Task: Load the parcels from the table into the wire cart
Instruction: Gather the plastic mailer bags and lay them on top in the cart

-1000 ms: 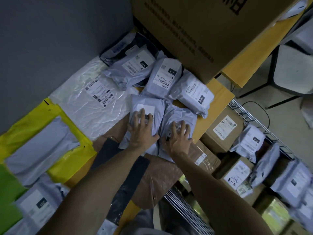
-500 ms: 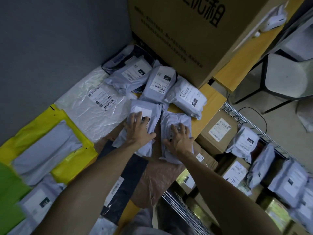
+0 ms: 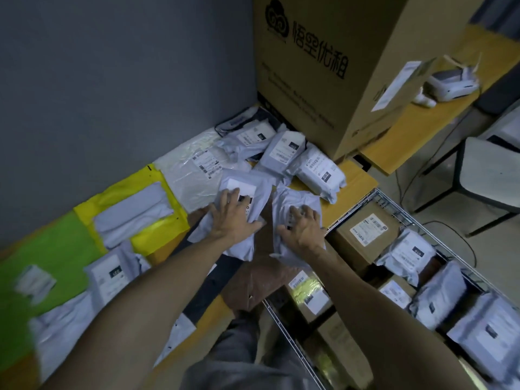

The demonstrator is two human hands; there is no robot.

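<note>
Partly hiding their labels [image 3: 242,187], left hand [image 3: 233,219] and right hand [image 3: 304,230] press flat on grey parcels [image 3: 260,197] [image 3: 295,199].

Bearings from right grip [image 3: 304,229]
12 o'clock: grey parcels [image 3: 281,153] packed edge to edge; tall cardboard box [image 3: 323,66] behind them walls off the desk [image 3: 356,178]
10 o'clock: grey wall [image 3: 112,80] closes the far side
2 o'clock: bare desk strip, passable
3 to 5 o'clock: wire cart [image 3: 399,211] just beside the desk edge, open on top, crowded with brown boxes [image 3: 363,232] and parcels
9 o'clock: left grip [image 3: 233,220] near, narrow gap between
</note>
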